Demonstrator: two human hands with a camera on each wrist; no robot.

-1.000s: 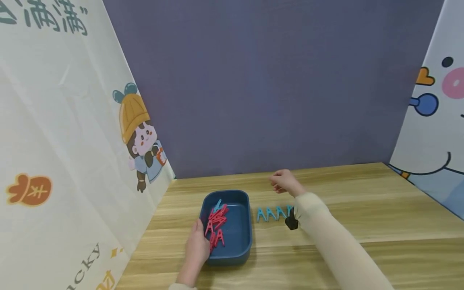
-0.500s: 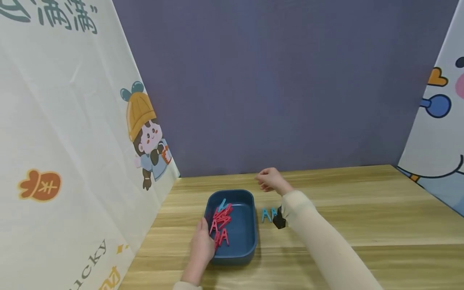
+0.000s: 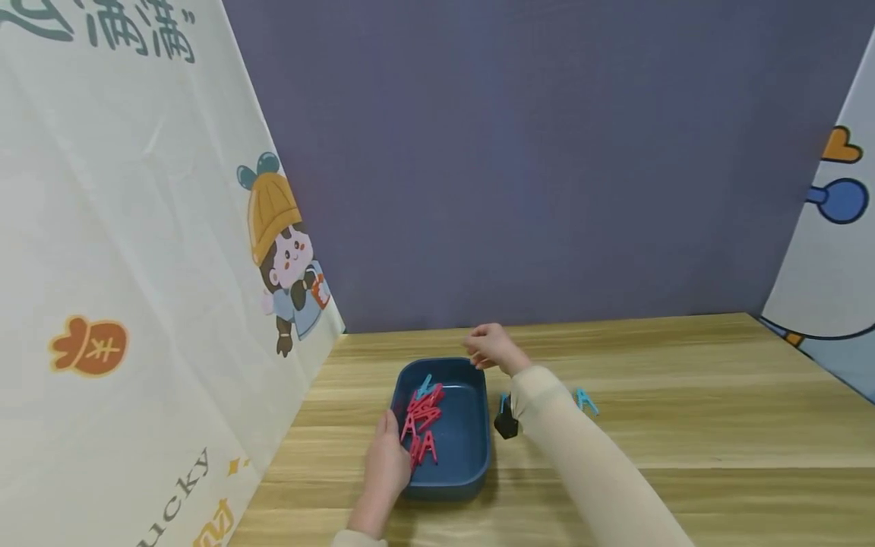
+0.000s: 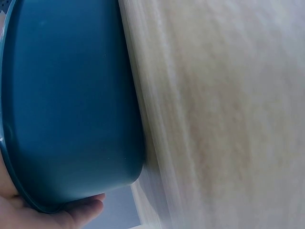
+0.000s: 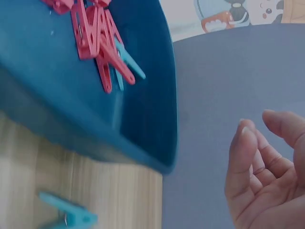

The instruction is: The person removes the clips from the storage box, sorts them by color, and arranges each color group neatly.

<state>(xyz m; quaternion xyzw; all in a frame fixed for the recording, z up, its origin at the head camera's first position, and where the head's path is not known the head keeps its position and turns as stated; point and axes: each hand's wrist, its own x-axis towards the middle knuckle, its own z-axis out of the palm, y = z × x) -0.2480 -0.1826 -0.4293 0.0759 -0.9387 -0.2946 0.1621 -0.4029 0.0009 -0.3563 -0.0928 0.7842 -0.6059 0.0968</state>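
Note:
A blue plastic bin (image 3: 478, 456) stands on the table, holding several red clothespins (image 3: 429, 414) and a light-blue clothespin (image 3: 424, 386) toward its far end. My left hand (image 3: 387, 460) grips the bin's near left side, thumb at the rim. In the left wrist view its fingers (image 4: 83, 212) curl round the bin's end. Over the far right corner of the bin hovers my right hand (image 3: 494, 348). The right wrist view shows that hand (image 5: 271, 176) with thumb and fingers apart, nothing between them. A light-blue clothespin (image 3: 585, 401) lies right of the forearm; others are hidden behind it.
The wooden table (image 3: 683, 395) extends to the right of the bin. Behind it rises a grey-purple panel (image 3: 519, 167). Printed white panels (image 3: 137, 251) stand on both sides. A black wrist device (image 3: 506, 423) hangs under the right sleeve.
My right hand has moved left, from above the row of light-blue clothespins to the bin's far right corner. The forearm now covers most of that row. My left hand stays on the bin.

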